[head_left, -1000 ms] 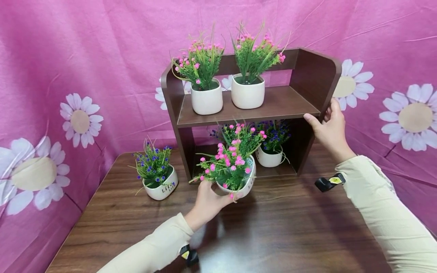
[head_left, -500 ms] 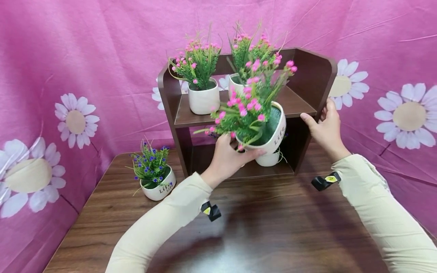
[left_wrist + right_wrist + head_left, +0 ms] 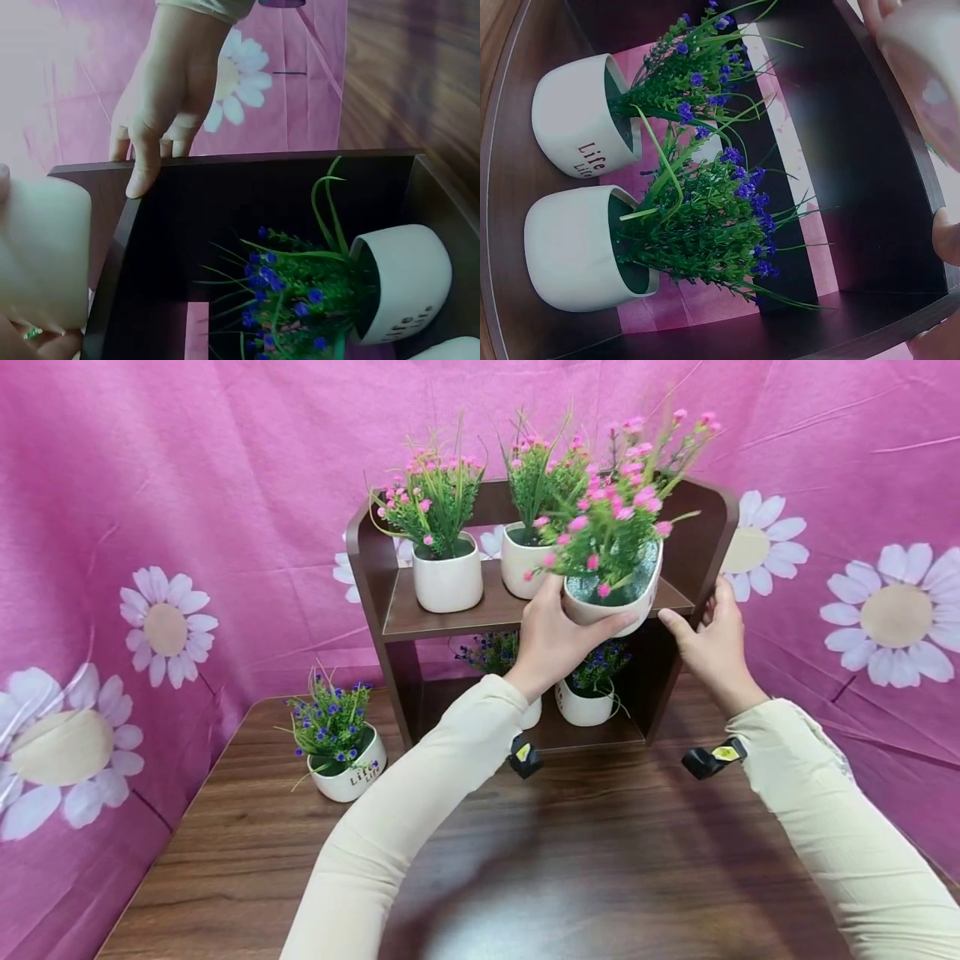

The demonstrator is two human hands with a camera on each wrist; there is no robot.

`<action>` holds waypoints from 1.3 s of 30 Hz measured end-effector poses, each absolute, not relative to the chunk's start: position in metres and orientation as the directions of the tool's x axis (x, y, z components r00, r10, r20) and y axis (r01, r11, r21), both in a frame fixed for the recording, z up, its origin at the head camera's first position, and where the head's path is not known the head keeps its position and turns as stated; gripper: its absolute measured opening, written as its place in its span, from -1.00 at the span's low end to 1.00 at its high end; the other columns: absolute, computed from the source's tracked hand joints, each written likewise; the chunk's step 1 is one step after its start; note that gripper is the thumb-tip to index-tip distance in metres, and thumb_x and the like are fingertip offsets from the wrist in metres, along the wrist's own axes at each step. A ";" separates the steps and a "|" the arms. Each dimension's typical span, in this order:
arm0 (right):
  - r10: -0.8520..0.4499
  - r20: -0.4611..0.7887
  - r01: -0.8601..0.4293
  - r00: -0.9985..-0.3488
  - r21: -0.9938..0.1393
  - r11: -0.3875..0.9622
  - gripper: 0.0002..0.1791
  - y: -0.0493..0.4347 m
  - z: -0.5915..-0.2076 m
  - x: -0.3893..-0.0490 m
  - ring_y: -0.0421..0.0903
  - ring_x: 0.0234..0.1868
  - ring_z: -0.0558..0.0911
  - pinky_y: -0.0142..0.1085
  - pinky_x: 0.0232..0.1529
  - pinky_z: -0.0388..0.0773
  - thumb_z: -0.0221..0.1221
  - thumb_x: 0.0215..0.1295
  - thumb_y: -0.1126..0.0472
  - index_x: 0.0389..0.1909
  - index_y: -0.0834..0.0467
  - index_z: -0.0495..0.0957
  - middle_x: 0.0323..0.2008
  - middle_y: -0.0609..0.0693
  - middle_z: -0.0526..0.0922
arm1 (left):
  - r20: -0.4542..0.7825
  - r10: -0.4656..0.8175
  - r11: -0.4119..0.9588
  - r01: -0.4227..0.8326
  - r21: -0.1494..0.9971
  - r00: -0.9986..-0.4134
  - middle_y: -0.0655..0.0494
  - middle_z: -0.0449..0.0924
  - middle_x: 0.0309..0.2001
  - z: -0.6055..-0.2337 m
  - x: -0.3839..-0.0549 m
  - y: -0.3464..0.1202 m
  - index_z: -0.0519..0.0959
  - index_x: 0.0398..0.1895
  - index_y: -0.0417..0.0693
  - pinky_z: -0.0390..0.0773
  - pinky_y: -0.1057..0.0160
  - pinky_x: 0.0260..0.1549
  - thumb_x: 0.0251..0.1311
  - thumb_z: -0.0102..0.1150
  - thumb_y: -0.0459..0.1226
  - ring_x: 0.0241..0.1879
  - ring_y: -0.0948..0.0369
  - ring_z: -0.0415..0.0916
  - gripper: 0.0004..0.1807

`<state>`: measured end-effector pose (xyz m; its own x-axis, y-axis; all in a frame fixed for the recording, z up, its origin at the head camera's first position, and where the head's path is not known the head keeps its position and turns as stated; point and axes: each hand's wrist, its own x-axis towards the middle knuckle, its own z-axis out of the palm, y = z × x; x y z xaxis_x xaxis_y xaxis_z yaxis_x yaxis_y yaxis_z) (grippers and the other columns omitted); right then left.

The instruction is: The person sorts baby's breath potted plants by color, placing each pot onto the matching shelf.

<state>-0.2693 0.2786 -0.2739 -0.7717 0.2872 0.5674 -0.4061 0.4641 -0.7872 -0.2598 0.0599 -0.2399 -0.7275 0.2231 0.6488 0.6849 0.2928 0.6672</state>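
My left hand (image 3: 555, 631) grips a white pot of pink artificial flowers (image 3: 626, 602), tilted and held up at the right front of the upper shelf. My right hand (image 3: 720, 647) holds the right side panel of the dark brown shelf unit (image 3: 675, 602), thumb at the upper board's front edge. On the upper shelf stand two white pots with pink flowers, one at the left (image 3: 448, 581) and one mid-shelf (image 3: 521, 560), partly hidden by the held plant. In the right wrist view, two pots of blue flowers (image 3: 585, 112) stand on the lower shelf.
Another white pot with blue flowers (image 3: 348, 768) stands on the wooden table (image 3: 600, 860), left of the shelf unit. A pink cloth with large daisies (image 3: 285, 485) hangs behind.
My left hand has lifted the pot of pink flowers up and to the right, from in front of the lower shelf to the upper shelf. The right hand stays on the side panel.
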 end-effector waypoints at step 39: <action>0.313 0.562 -0.415 -0.766 -0.804 0.426 -0.25 0.277 -0.278 -0.271 -0.11 0.22 0.41 -0.32 0.31 0.35 0.19 0.22 0.42 0.40 0.23 0.10 0.27 0.25 0.37 | 0.791 0.509 0.683 0.719 -0.132 -0.338 -0.01 0.03 0.49 -0.274 -0.276 0.079 0.34 0.36 -0.03 0.21 -0.15 0.34 0.36 0.04 -0.20 0.49 0.06 -0.10 -0.49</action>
